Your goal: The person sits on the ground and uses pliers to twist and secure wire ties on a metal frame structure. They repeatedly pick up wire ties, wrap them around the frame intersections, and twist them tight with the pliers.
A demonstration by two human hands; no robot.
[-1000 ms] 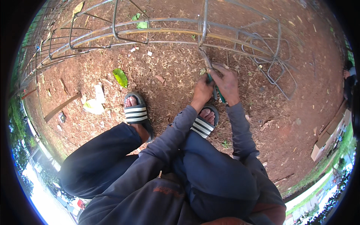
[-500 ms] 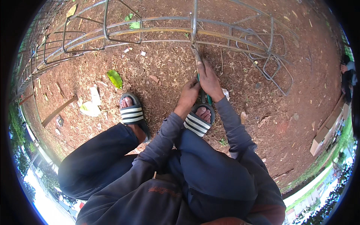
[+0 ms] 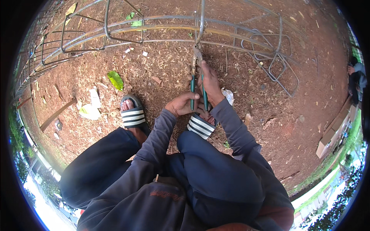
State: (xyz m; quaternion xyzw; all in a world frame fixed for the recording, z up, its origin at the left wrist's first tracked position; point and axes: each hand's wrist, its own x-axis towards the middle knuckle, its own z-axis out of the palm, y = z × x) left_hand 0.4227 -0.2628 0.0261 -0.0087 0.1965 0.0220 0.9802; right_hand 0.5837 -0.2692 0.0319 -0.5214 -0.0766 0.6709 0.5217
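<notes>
Pincers with green handles point(image 3: 205, 94) reach away from me, their handles spread apart. Their metal head is up against the lower bar of a rebar cage point(image 3: 165, 29), where an upright stirrup point(image 3: 202, 21) meets it. My left hand point(image 3: 181, 103) is closed on the left handle near its lower end. Around the right handle, higher up, my right hand point(image 3: 211, 82) is closed, thumb pointing toward the jaws. Any tie wire at the jaws is too small to make out.
Loose bent stirrups point(image 3: 277, 57) lie right of the cage. My sandalled feet point(image 3: 133, 115) rest on brown soil strewn with dry bits. A wooden strip point(image 3: 58, 114) and a green leaf point(image 3: 115, 80) lie to the left. Another person point(image 3: 358, 77) is at the far right edge.
The pincers' handles have been spread apart; before, they were close together. My left hand has moved left and slightly down with its handle.
</notes>
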